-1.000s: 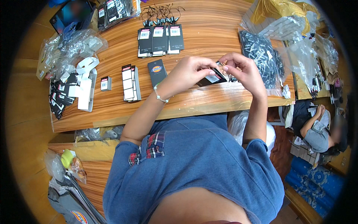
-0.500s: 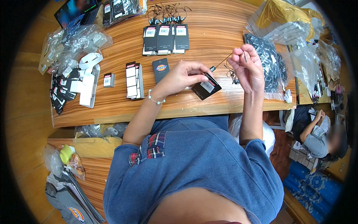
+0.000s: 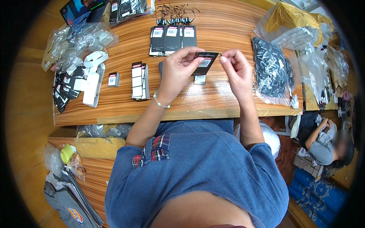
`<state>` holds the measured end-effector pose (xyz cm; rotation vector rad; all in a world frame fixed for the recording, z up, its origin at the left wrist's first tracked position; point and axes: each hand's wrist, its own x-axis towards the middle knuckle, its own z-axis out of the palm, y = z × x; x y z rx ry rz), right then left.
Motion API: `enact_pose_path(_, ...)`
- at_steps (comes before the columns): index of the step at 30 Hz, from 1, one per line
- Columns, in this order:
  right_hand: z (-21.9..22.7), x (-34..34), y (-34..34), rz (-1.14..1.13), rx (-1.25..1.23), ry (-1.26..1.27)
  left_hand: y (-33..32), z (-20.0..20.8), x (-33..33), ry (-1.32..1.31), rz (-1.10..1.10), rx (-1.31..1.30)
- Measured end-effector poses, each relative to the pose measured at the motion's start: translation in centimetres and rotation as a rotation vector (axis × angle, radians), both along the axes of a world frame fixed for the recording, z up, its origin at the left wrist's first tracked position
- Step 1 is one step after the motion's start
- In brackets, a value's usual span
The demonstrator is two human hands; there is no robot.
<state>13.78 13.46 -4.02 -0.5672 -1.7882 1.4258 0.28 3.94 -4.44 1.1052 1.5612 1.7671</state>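
Fingers of the left hand (image 3: pixel 178 67) pinch a tilted tag (image 3: pixel 204 67); beside it the right hand (image 3: pixel 238 72) pinches a thin dark strand (image 3: pixel 221 55). The tag is black, its label (image 3: pixel 205 62) pink-and-white.

1. Light: bright, fairly even across my view.
2. Glare: pale sheen on the wooden tabletop (image 3: pixel 213 99); glints on the plastic bag (image 3: pixel 272 70).
3. Distortion: I get bowed edges, black corners.
4. Blur: co-worker's head (image 3: pixel 343 142).

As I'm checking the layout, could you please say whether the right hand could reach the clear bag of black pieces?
Probably yes: the clear bag lies just right of the right hand with nothing tall between them, though it seems busy beside the dark card in the left hand.
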Motion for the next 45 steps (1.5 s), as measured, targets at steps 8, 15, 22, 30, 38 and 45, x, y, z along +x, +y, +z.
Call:
enact_pose_path(8, 0.0, -1.1, -1.4, -0.141, 0.314, -0.143, 0.0, 0.4, 0.0, 0.035, 0.073, 0.014)
enact_pose_path(15, 0.2, -1.4, -1.2, -0.152, 0.409, -0.178, -0.1, 0.3, 0.1, 0.055, 0.053, 0.004)
enact_pose_path(22, 0.4, -1.8, -1.3, -0.164, 0.336, -0.163, 0.0, 0.1, 0.2, 0.071, 0.08, 0.058)
enact_pose_path(30, 0.5, -2.0, -1.4, -0.144, 0.219, -0.179, 0.0, 0.0, -0.1, 0.134, 0.078, 0.029)
enact_pose_path(38, -0.3, -2.5, -1.3, -0.183, 0.472, -0.198, 0.0, 0.0, -0.1, 0.271, 0.07, 0.001)
enact_pose_path(45, -1.4, -1.8, 0.3, 0.156, -0.274, -0.008, -0.5, 0.7, -0.5, 0.426, 0.041, 0.046)
